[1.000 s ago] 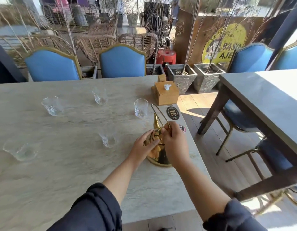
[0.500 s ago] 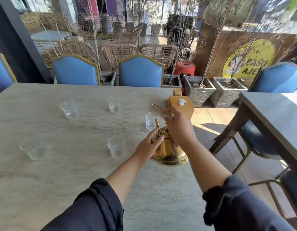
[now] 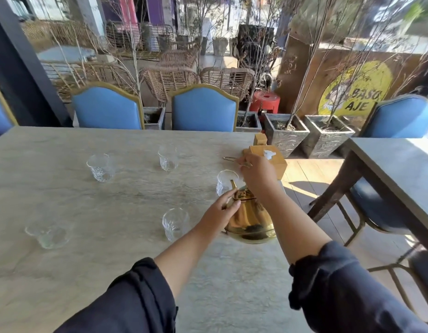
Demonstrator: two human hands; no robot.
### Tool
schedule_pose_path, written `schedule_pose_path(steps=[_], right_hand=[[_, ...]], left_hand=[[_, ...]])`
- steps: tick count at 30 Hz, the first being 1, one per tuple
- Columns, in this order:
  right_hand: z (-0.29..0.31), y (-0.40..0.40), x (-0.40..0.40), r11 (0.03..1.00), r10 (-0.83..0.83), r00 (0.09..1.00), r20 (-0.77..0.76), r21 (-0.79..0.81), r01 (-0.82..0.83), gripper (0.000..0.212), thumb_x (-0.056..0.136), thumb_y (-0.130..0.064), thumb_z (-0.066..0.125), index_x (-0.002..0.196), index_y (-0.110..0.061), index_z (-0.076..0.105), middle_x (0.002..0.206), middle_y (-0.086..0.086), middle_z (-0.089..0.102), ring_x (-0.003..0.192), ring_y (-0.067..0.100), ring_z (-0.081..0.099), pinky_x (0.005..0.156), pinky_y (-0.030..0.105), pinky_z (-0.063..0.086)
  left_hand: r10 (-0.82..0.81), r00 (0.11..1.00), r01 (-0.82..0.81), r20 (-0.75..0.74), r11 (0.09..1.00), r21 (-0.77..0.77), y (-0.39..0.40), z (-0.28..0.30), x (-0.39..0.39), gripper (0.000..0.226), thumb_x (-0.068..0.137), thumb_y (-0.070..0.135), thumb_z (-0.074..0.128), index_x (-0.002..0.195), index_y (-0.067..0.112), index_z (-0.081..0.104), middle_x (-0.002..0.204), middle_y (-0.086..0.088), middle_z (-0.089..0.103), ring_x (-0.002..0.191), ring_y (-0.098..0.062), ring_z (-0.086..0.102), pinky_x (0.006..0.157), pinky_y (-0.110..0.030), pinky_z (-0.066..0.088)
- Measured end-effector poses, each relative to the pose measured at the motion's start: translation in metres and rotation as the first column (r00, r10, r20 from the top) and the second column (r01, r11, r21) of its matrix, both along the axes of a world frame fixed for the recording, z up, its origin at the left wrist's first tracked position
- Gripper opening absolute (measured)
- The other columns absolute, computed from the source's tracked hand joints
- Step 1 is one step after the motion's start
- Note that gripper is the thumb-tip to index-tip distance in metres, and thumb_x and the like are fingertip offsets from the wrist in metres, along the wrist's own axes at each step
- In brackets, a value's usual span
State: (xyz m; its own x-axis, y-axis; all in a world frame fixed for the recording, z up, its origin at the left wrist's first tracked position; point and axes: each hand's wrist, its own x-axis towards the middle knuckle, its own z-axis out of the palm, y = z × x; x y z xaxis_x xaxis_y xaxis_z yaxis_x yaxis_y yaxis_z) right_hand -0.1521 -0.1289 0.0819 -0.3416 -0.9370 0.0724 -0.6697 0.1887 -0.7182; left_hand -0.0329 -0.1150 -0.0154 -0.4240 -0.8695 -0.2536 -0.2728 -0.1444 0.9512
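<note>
Head cam, wide-angle, so edges bend. Kettle stands on the table near its R edge, right in front of me. It's gold metal, mirror-shiny, w/ a bulbous body and a flat rim round the base. Thin curved spout points away from me.

My R hand is curled round the handle, a thin wire-like loop raised above the kettle. Only its far end pokes out past my knuckles; the rest is hidden in the fist. L hand is on the kettle's L shoulder at the spout's root, thumb & fingers curled in a pinch there. Can't tell exactly which part they hold, as the tips are tucked behind. Kettle's top is mostly covered by my R wrist.

Table top is pale, stone-look, matte, w/ streaky grain. Five clear cut-pattern tumblers stand on it:
- Spout glass: just behind the spout, partly blocked by it & my R hand.
- Near glass: just L of the kettle.
- Mid glass & L glass: further back.
- Low glass: far L, washed out, outline hard to read.

Tissue box is a wooden cube w/ white tissue sticking out on top. It's behind my R hand, one corner covered. Chairs across the table are blue padded w/ gold frames. Dark sleeves are cut off at the bottom.
</note>
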Motion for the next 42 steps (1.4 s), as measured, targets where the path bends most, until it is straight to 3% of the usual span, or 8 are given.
schedule_pose_path(steps=[4,8,21,23,27,34,38,42], right_hand=[[0.002,-0.004,0.004,1.000,0.001,1.000,0.009,0.004,-0.001,0.028,0.092,0.000,0.047,0.110,-0.008,0.068,0.124,0.004,0.065,0.086,0.012,0.051,0.071,0.020,0.036],[0.003,-0.006,0.004,1.000,-0.006,1.000,0.008,0.016,0.006,0.030,0.091,0.001,0.046,0.109,-0.009,0.068,0.126,0.004,0.064,0.082,0.016,0.052,0.051,0.017,0.033],[0.004,-0.008,0.009,1.000,-0.009,1.000,-0.013,0.030,0.009,0.030,0.091,0.003,0.046,0.107,-0.007,0.069,0.114,0.010,0.067,0.075,0.018,0.053,0.052,0.021,0.038],[0.004,-0.008,0.010,0.999,-0.006,1.000,-0.009,0.032,0.006,0.030,0.091,0.004,0.045,0.107,-0.006,0.068,0.117,0.010,0.066,0.072,0.017,0.054,0.060,0.022,0.041],[0.003,-0.006,0.011,0.999,0.004,1.000,-0.003,0.042,-0.003,0.029,0.091,0.002,0.046,0.107,-0.006,0.068,0.111,0.011,0.069,0.058,0.011,0.048,0.048,0.018,0.036],[0.006,-0.005,0.011,0.997,0.005,1.000,0.007,0.077,-0.005,0.032,0.091,0.004,0.042,0.108,-0.007,0.068,0.111,0.012,0.068,0.074,0.019,0.054,0.049,0.020,0.037],[0.008,-0.004,0.010,0.997,-0.002,1.000,0.015,0.079,0.000,0.032,0.091,0.005,0.041,0.108,-0.006,0.067,0.121,0.009,0.065,0.089,0.025,0.060,0.067,0.024,0.040],[0.009,-0.005,0.009,0.998,0.009,1.000,0.000,0.064,-0.009,0.031,0.091,0.003,0.043,0.106,-0.006,0.068,0.117,0.010,0.066,0.070,0.016,0.053,0.052,0.022,0.038]], left_hand=[[0.003,0.997,0.003,-0.072,0.996,0.084,-0.002,-0.002,0.003,0.044,0.097,0.039,0.056,0.139,0.048,0.046,0.093,-0.007,0.056,0.086,-0.017,0.062,0.089,-0.049,0.056],[0.017,0.995,-0.004,-0.097,0.991,0.134,0.001,0.001,0.006,0.043,0.096,0.041,0.057,0.136,0.052,0.047,0.100,-0.002,0.058,0.101,-0.017,0.070,0.069,-0.035,0.059],[0.037,0.993,-0.016,-0.116,0.984,0.180,0.006,0.012,0.014,0.042,0.097,0.036,0.058,0.137,0.045,0.049,0.126,-0.006,0.065,0.096,-0.010,0.068,0.069,-0.037,0.059],[0.042,0.993,-0.022,-0.113,0.984,0.176,0.007,0.012,0.014,0.043,0.097,0.035,0.058,0.138,0.044,0.049,0.125,-0.005,0.065,0.091,-0.006,0.067,0.068,-0.037,0.059],[0.048,0.993,-0.028,-0.106,0.983,0.179,0.008,0.012,0.016,0.042,0.096,0.036,0.059,0.136,0.045,0.050,0.121,-0.003,0.067,0.095,-0.010,0.069,0.071,-0.040,0.061],[0.052,0.993,-0.032,-0.107,0.983,0.182,0.009,0.016,0.017,0.044,0.097,0.034,0.060,0.138,0.043,0.050,0.104,0.013,0.063,0.085,-0.001,0.063,0.074,-0.044,0.062],[0.057,0.993,-0.035,-0.106,0.981,0.193,0.010,0.021,0.016,0.045,0.097,0.033,0.060,0.139,0.042,0.050,0.100,0.018,0.060,0.083,0.001,0.060,0.080,-0.050,0.061],[0.059,0.993,-0.038,-0.106,0.981,0.190,0.012,0.025,0.016,0.044,0.097,0.033,0.059,0.139,0.041,0.051,0.098,0.019,0.058,0.082,0.001,0.059,0.082,-0.053,0.060]])
